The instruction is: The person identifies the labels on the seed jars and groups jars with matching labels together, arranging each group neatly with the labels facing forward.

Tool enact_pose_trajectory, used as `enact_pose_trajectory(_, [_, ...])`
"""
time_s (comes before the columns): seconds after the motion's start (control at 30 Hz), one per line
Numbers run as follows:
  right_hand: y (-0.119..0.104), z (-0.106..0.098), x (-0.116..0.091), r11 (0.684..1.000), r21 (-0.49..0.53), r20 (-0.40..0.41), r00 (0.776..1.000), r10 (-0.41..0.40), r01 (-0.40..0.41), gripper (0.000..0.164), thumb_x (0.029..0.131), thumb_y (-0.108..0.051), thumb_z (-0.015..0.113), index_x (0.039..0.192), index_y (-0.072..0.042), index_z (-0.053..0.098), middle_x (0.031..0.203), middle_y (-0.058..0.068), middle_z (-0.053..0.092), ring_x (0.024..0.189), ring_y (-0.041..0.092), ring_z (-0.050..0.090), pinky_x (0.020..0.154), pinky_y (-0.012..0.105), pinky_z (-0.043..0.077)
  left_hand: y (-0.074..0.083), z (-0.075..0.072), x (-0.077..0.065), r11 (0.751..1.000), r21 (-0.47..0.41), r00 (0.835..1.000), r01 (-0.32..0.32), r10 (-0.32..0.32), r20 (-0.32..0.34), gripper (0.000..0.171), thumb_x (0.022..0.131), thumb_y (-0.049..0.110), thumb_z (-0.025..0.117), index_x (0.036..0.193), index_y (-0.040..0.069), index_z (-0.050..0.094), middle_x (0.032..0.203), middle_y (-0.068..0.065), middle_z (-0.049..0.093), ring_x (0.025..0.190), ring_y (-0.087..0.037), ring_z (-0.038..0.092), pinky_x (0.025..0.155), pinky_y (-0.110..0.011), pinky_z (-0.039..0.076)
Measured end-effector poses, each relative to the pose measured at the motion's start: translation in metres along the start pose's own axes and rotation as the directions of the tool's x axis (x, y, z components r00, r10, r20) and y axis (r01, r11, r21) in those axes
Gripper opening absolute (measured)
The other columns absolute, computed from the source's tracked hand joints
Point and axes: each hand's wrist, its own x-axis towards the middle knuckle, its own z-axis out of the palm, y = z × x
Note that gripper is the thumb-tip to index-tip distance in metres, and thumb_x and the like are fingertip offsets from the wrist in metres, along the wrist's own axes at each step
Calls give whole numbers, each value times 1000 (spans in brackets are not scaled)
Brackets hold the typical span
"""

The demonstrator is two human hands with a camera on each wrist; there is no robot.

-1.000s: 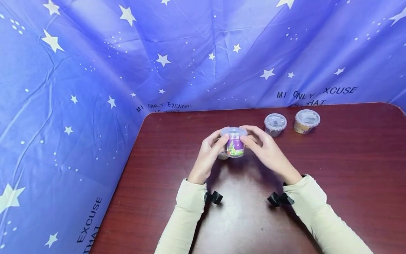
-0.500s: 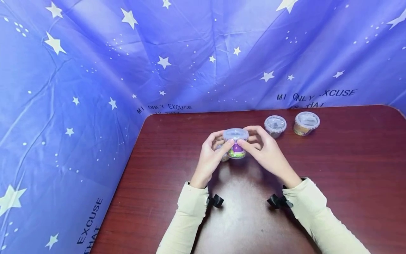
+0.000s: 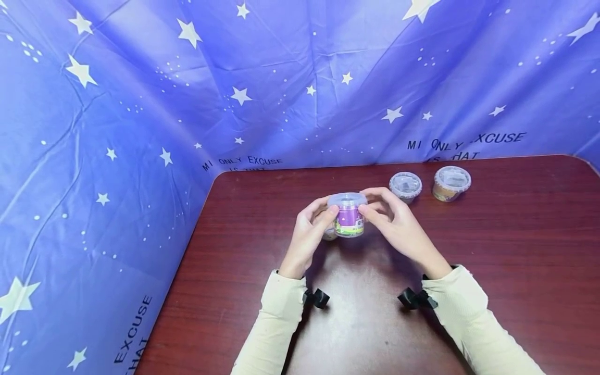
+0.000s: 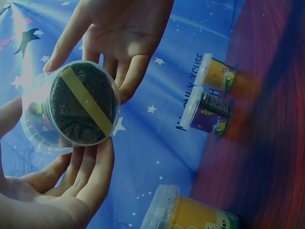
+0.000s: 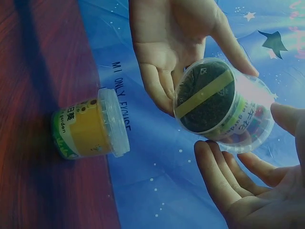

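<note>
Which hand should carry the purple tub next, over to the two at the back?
Probably the right hand: it holds the purple tub by its right side and is nearer the back tubs. The left hand, on the opposite side, is farther from them.

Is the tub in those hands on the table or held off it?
Held off: left hand and right hand grip the tub; wrist views show its underside.

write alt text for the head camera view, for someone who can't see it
A left hand and a right hand hold a purple-labelled lidded tub over a reddish table, partly hiding another tub. A dark tub and a yellowish tub stand near the far edge, before a blue star-print cloth.
</note>
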Motion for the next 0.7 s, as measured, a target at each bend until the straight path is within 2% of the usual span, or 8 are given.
enact_pose_trajectory(0.17, [2,0,0,1000,20,36,999,10,-11,36,100,-12,59,133,1,51,115,9,59,99,5,64,83,21,56,-1,-1,0,999,-47,999,21,-19,30,42,97,21,61,133,0,58,117,-12,64,101,-14,65,95,-38,54])
enact_pose_trajectory(0.27, [4,-1,0,1000,31,66,998,1,-4,38,100,-12,58,136,-1,49,113,9,61,99,5,64,82,19,55,0,-1,0,998,-60,999,29,-27,39,42,98,21,61,134,1,57,118,-13,64,101,-14,65,95,-36,54])
enact_pose_trajectory(0.43, [5,1,0,999,46,113,994,-3,-3,42,101,-12,57,141,-2,45,123,15,59,106,5,63,85,19,54,0,0,0,993,-111,998,32,-26,48,48,97,23,60,140,4,51,118,-9,64,102,-13,63,90,-26,54])
enact_pose_trajectory(0.6, [6,3,-2,1000,25,72,997,4,-5,42,100,-13,59,139,-3,48,126,16,59,106,3,63,84,20,55,-1,0,0,989,-145,998,34,-25,66,47,98,22,58,139,2,49,117,-9,64,101,-13,63,87,-25,54])
enact_pose_trajectory(0.7, [7,5,-2,1000,10,42,999,-9,9,41,99,-12,60,138,-4,50,123,16,61,104,4,64,82,19,55,-1,-1,0,994,-107,998,30,-25,55,43,99,22,57,137,2,52,121,-13,64,103,-14,64,90,-28,54])
